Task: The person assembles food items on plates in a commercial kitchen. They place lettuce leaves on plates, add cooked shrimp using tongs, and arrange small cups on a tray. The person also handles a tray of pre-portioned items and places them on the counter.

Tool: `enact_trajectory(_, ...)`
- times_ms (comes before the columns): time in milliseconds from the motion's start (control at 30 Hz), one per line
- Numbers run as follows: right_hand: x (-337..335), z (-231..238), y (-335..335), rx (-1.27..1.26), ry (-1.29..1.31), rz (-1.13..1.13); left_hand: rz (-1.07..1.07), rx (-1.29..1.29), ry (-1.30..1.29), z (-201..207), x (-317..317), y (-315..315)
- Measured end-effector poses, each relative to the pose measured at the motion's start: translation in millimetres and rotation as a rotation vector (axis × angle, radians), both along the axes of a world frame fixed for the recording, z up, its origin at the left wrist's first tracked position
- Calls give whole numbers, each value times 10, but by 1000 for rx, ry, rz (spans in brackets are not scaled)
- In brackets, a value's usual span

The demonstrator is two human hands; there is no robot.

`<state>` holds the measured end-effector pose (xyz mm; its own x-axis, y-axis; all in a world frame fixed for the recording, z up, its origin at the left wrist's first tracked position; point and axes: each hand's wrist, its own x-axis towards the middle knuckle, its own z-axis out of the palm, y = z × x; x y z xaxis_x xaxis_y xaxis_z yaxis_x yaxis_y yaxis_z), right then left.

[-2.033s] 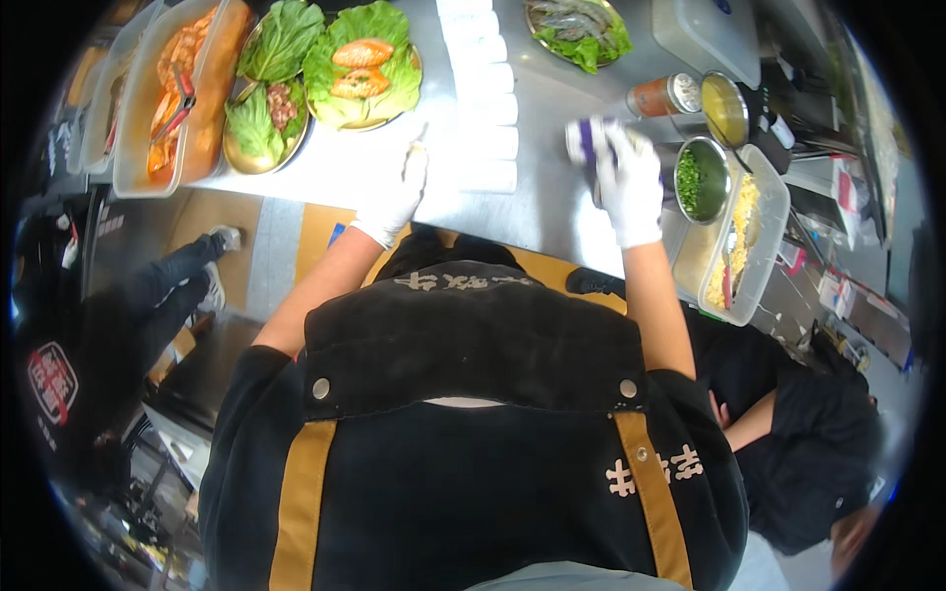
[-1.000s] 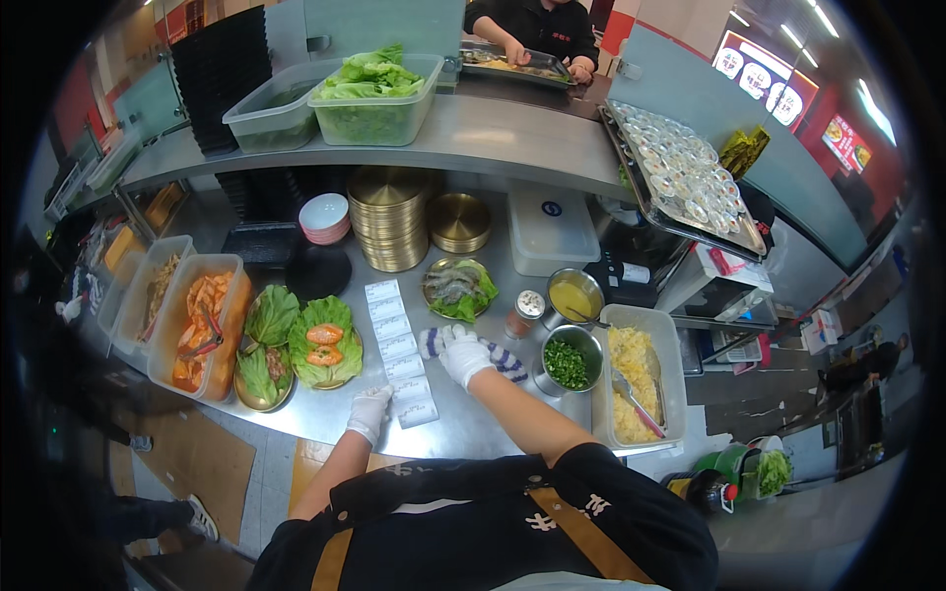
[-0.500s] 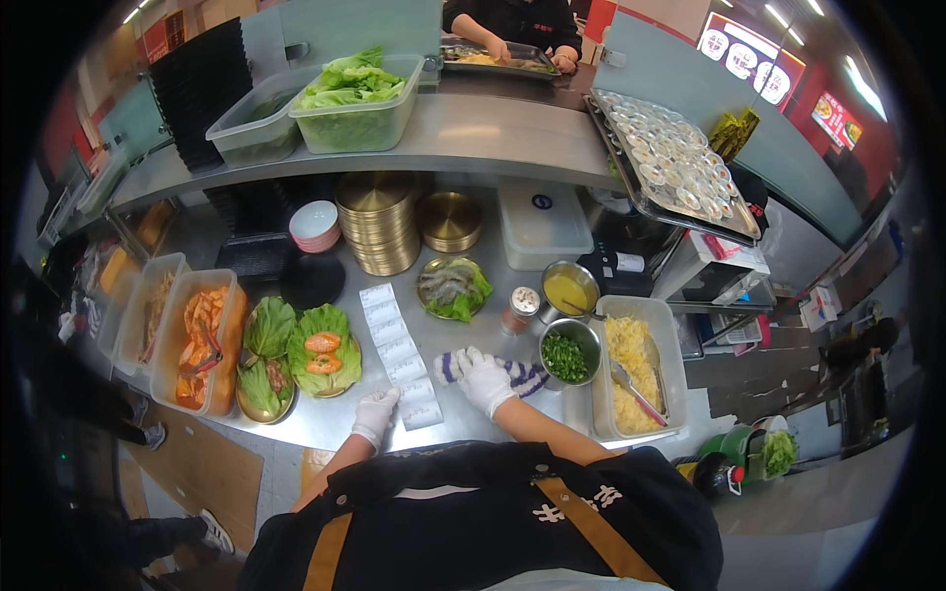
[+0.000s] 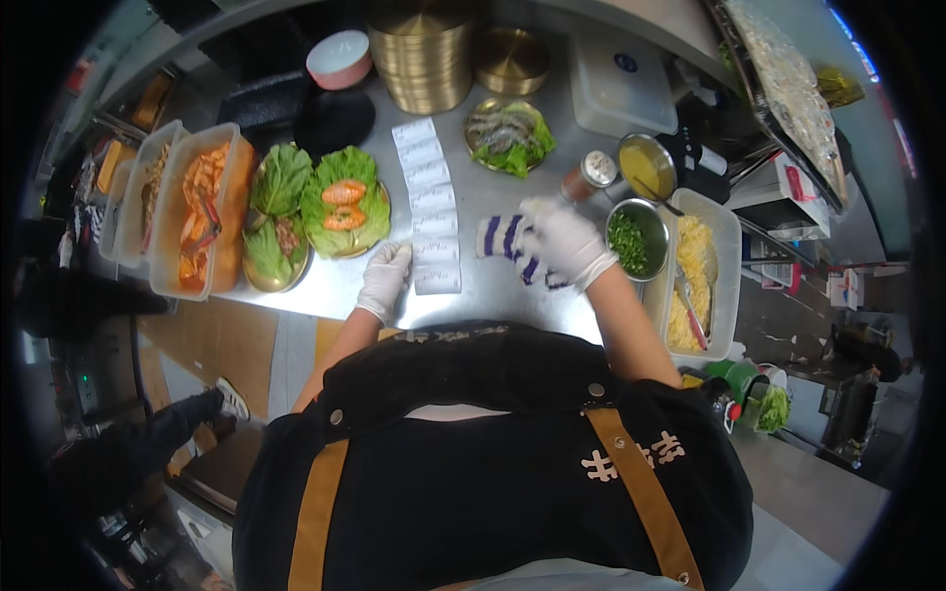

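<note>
My right hand, in a white glove and slightly blurred, is closed on a white-and-purple striped cloth lying on the steel counter. At the counter's front edge my gloved left hand has its fingers curled in, and nothing shows in them. Just right of it lies a long strip of printed paper slips. Beyond the left hand sits a gold plate of lettuce topped with two orange portions. A steel cup of chopped green herbs stands right of my right hand.
Tubs of orange-red food and shredded yellow food flank the work area. Farther back are a plate of shrimp on lettuce, a shaker, yellow sauce and stacked gold plates. A loaded tray overhangs the right rear.
The view has tilted down, so the counter appears higher and the upper shelf is mostly out of sight. My right hand and the striped cloth have shifted; the cloth now shows mainly left of and below the hand.
</note>
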<state>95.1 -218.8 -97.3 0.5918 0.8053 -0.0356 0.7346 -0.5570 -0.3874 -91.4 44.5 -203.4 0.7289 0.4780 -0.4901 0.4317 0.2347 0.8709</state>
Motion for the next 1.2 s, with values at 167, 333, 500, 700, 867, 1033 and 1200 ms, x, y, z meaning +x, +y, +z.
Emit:
enact_trajectory(167,801,803,342,27,46,-173,51,12,-113,171,-190,-38)
enact_trajectory(333,1578,623,1030,-259,-131,30,76,-101,-154,107,-295,17)
enact_trajectory(500,1913,165,1433,-504,-222,311,116,-189,-128,95,-291,41)
enact_trajectory(700,2014,4,1632,-620,-178,431,136,-140,-4,177,-252,18)
enact_trajectory(867,2026,-25,1648,-620,-193,448,173,-169,10,244,-207,8)
enact_trajectory(1033,1999,-94,1669,-704,-219,465,203,-181,53,256,-193,8)
enact_trajectory(1200,1993,-182,1697,-771,-276,509,186,-181,47,213,-226,33)
